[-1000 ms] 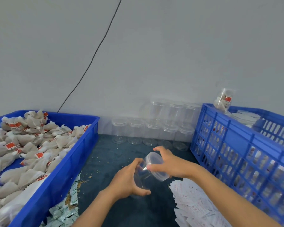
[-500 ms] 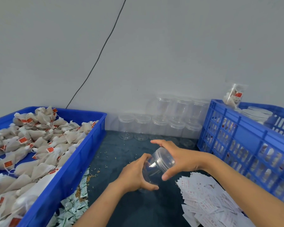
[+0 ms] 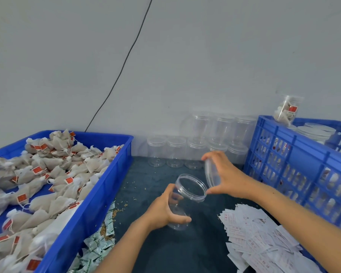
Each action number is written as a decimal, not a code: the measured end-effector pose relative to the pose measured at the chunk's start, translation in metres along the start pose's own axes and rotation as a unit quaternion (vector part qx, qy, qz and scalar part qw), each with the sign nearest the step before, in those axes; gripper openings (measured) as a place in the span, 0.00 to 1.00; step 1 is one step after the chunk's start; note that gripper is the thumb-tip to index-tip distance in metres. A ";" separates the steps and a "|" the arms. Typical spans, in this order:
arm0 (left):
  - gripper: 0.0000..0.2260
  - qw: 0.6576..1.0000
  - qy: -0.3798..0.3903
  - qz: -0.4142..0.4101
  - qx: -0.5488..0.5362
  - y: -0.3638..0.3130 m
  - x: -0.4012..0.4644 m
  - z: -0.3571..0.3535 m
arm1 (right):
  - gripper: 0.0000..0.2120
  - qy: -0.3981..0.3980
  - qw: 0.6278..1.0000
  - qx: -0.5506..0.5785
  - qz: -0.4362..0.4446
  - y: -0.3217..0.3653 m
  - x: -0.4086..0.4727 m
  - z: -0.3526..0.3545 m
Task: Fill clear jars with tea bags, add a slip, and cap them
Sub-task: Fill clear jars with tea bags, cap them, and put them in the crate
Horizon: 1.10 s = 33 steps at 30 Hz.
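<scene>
While my left hand (image 3: 163, 210) grips the empty jar (image 3: 185, 200) above the dark mat, mouth tipped up and away, my right hand (image 3: 227, 177) pinches its lid (image 3: 212, 171) just beside the rim. I should park the lid near the slips (image 3: 258, 235) (within reach), then reach for tea bags (image 3: 47, 174) in the tray (image 3: 98, 196) at left.

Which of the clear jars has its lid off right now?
The jar gripped by the left hand: open mouth, its lid in the right hand. The jars by the wall stay capped.
</scene>
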<state>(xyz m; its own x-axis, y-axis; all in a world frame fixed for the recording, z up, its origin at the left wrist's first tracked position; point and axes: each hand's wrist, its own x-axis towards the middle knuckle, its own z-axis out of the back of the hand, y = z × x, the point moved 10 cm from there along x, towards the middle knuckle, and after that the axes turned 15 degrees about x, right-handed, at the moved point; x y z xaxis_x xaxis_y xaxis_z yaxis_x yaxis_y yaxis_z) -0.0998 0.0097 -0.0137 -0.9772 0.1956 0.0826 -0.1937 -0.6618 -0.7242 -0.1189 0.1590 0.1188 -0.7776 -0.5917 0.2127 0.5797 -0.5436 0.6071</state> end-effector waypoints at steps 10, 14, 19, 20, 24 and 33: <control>0.40 0.993 -0.044 0.018 -0.110 0.020 -0.024 -0.009 | 0.29 -0.208 0.931 0.223 -0.199 -0.111 -0.048 -0.080; 0.39 0.994 -0.014 0.024 -0.108 0.019 -0.024 -0.013 | 0.31 -0.150 0.955 0.100 -0.234 -0.109 -0.045 -0.087; 0.38 0.994 0.075 0.062 -0.055 0.027 -0.032 -0.006 | 0.38 -0.010 0.970 0.082 -0.229 -0.082 -0.021 -0.071; 0.37 0.993 0.091 0.074 -0.024 0.032 -0.033 -0.002 | 0.34 0.002 0.976 0.070 -0.204 -0.070 -0.014 -0.063; 0.35 0.979 0.128 0.140 0.080 0.046 -0.032 0.027 | 0.25 -0.055 0.986 0.082 -0.131 -0.016 0.018 -0.022; 0.16 0.986 -0.055 0.158 0.014 0.012 -0.017 0.163 | 0.16 -0.063 0.943 0.319 -0.069 0.109 0.076 -0.050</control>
<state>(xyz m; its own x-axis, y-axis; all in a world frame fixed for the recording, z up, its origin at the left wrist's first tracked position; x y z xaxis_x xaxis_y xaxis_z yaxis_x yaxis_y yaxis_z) -0.0993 -0.1194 0.0880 -0.9924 -0.1017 -0.0696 0.1210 -0.6974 -0.7064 -0.1028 0.0248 0.1631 -0.8809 -0.4446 0.1624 0.2374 -0.1181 0.9642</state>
